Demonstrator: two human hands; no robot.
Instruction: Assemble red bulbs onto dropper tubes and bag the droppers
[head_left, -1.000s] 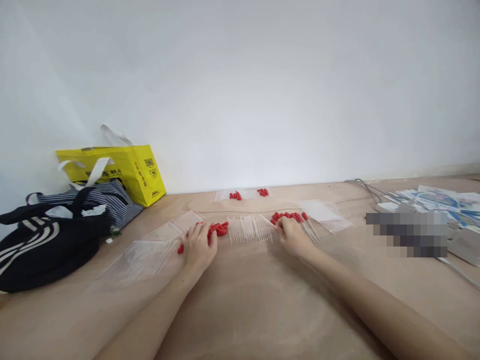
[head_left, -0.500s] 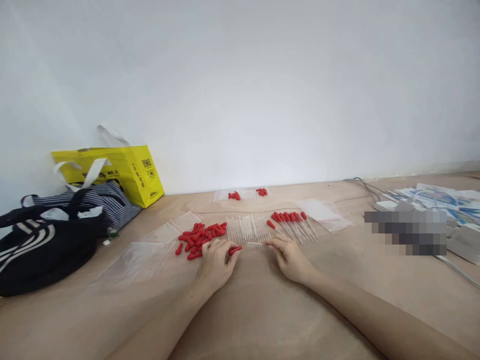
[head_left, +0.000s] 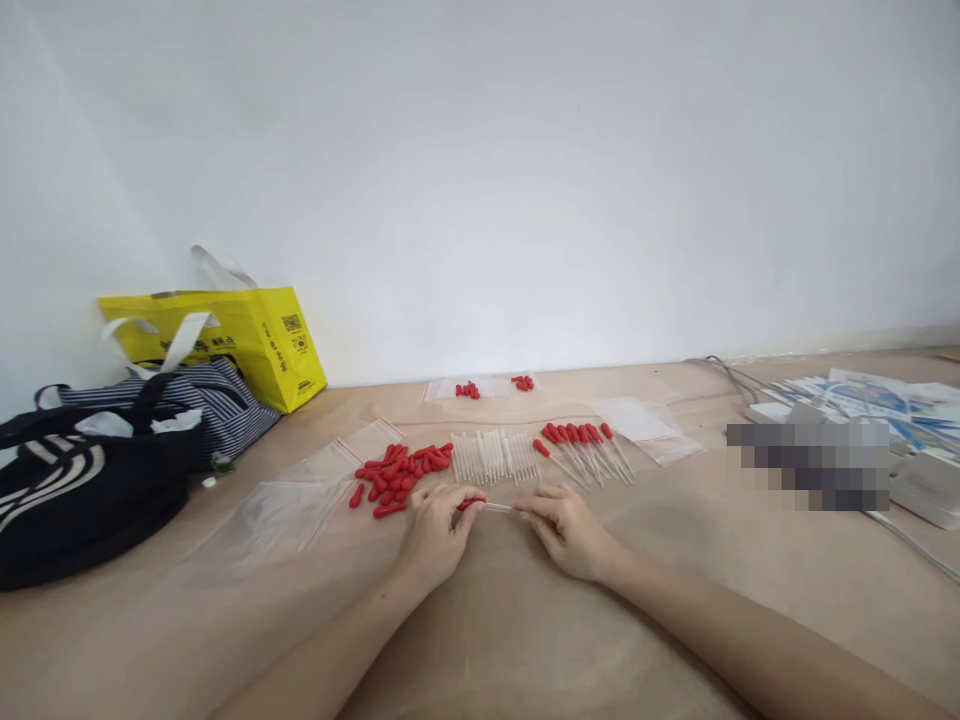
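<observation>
My left hand (head_left: pixel 436 525) pinches a red rubber cap (head_left: pixel 469 503) just above the brown table (head_left: pixel 525 620). My right hand (head_left: pixel 566 525) pinches a clear thin tube (head_left: pixel 498 508), whose end meets the cap between both hands. Beyond the left hand lies a pile of loose red caps (head_left: pixel 397 470). A row of clear tubes (head_left: pixel 493 456) lies in the middle. To its right are several tubes with red caps fitted (head_left: pixel 583 445).
Clear zip bags (head_left: pixel 300 495) lie left of the caps, another clear bag (head_left: pixel 645 425) to the right, and one with red caps (head_left: pixel 491 386) by the wall. A yellow bag (head_left: pixel 240 335) and dark striped bags (head_left: pixel 112 460) sit at left. Papers and a cable (head_left: pixel 862 400) are at right.
Both hands drew back from the piles toward me. The left took a red cap, the right a clear tube, and they have come together in front of the rows.
</observation>
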